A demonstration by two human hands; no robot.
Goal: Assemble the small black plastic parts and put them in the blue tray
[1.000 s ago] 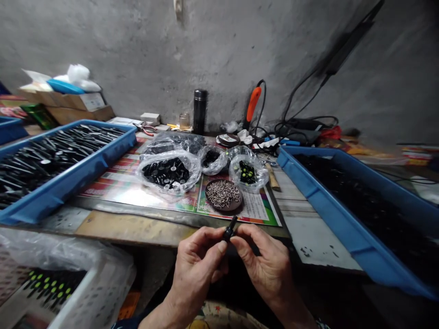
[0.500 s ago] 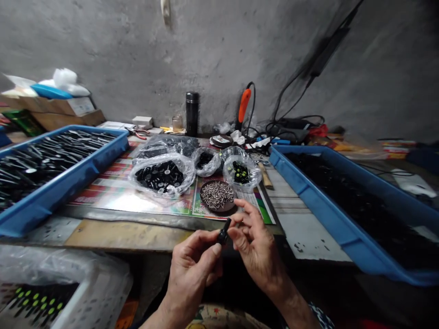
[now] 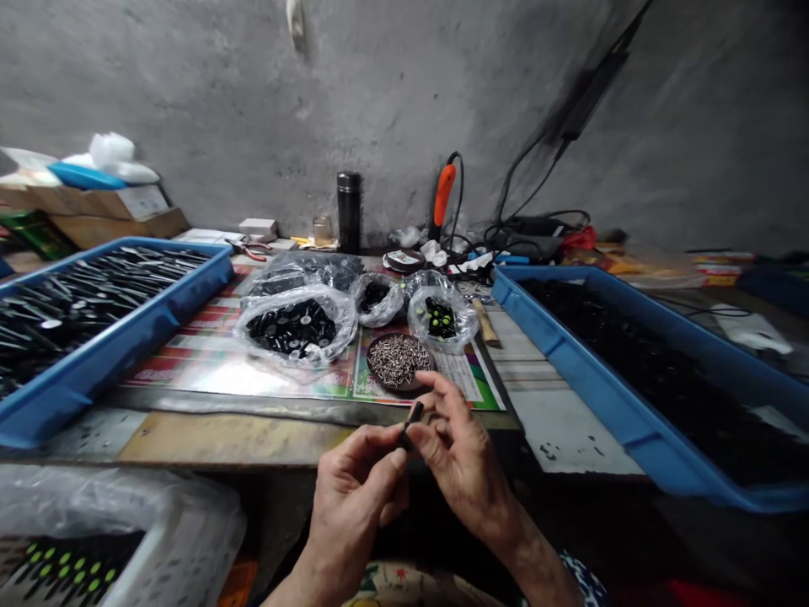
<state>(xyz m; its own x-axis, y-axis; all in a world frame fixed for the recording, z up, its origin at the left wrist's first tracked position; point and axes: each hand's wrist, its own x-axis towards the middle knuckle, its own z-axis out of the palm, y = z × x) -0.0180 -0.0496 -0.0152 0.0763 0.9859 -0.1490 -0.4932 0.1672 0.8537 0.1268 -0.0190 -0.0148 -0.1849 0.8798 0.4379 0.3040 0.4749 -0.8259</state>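
Note:
Between thumb and forefinger, my left hand (image 3: 354, 497) pinches a small black part (image 3: 415, 413) with a stubby rod-like end pointing up and away. My right hand (image 3: 464, 459) is closed on the same part from the right, thumb against it, with the outer fingers half spread. The fingertips cover the part's lower end, so its exact kind is unclear. Just beyond my hands is a round dark dish (image 3: 420, 388) full of small metal screws (image 3: 397, 358). Behind it stand open plastic bags: one of black pieces with washer-like discs (image 3: 291, 327), another of black pieces with yellow-green ends (image 3: 441, 319).
Blue trays of black parts flank the work surface, left (image 3: 126, 337) and right (image 3: 587, 396). A plastic-lined white basket (image 3: 170, 523) sits low at left. Towards the wall are a black flask (image 3: 348, 211), an orange-handled tool (image 3: 444, 194), cables and a wooden stick (image 3: 486, 324).
My right thumb and fingers have moved left and closed in on the black part, covering more of it. The left hand keeps its pinch. The view has shifted slightly.

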